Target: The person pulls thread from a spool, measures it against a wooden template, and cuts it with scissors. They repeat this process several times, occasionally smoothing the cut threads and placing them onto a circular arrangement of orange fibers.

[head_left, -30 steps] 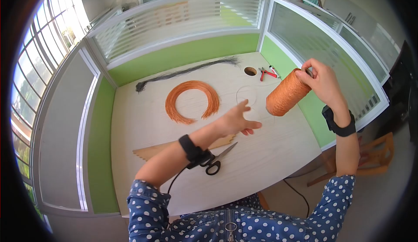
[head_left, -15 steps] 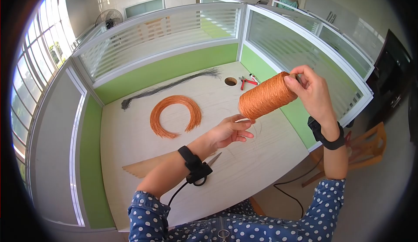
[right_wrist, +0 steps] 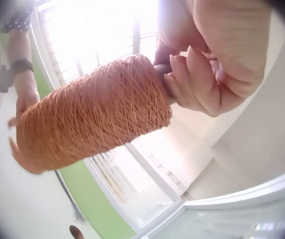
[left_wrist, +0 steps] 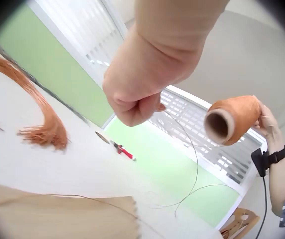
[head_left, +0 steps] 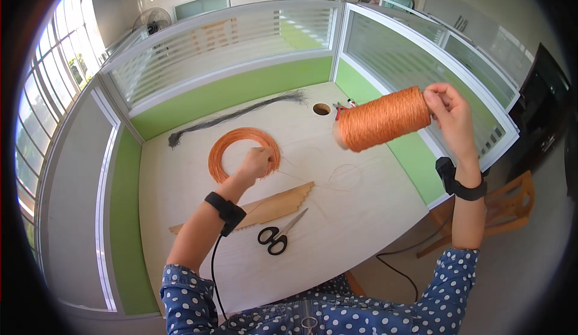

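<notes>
The right hand (head_left: 451,117) grips a hollow spool of orange cord (head_left: 385,120); the left hand (head_left: 257,161) pinches thread (left_wrist: 196,158)

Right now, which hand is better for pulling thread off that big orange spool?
Probably the left hand: it seems to pinch a thin thread already. The right hand is busy holding the orange spool up by one end.

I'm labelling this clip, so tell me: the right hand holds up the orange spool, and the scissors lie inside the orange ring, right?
Not quite: the scissors lie outside the orange ring, on the near side of the tan strip, as the head view shows. The right hand does hold up the orange spool.
</notes>
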Motion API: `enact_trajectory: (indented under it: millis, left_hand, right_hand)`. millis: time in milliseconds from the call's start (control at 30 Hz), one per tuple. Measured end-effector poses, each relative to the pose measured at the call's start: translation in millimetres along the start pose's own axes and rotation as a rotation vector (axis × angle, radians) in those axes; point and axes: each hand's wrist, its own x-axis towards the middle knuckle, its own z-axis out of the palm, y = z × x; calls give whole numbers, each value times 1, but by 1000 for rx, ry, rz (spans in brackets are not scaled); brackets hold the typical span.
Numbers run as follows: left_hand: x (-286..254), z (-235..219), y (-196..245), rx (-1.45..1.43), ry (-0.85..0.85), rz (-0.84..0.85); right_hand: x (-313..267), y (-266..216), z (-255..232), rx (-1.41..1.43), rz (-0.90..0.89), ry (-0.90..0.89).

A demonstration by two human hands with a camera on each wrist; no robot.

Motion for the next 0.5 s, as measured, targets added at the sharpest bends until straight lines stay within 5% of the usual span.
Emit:
enact_trajectory:
  millis: [100,167,233,367,500]
  left_hand:
    - [16,-52,-29,147,263,-57]
    - [17,-84,-38,83,293,-109]
    - [15,-100,-42,388,476,75]
    - [2,-111,-36,440,402,-10]
    - [-26,-66,14,516,147,313]
  right_hand:
    - [11,13,-9,-143,-152,68]
    - [12,14,-12,-207,-155,39]
    - [14,16,-10,-277,-72,-115]
    - [13,8,5,2,-8,-217]
    - [14,-12,18,13,56,-255]
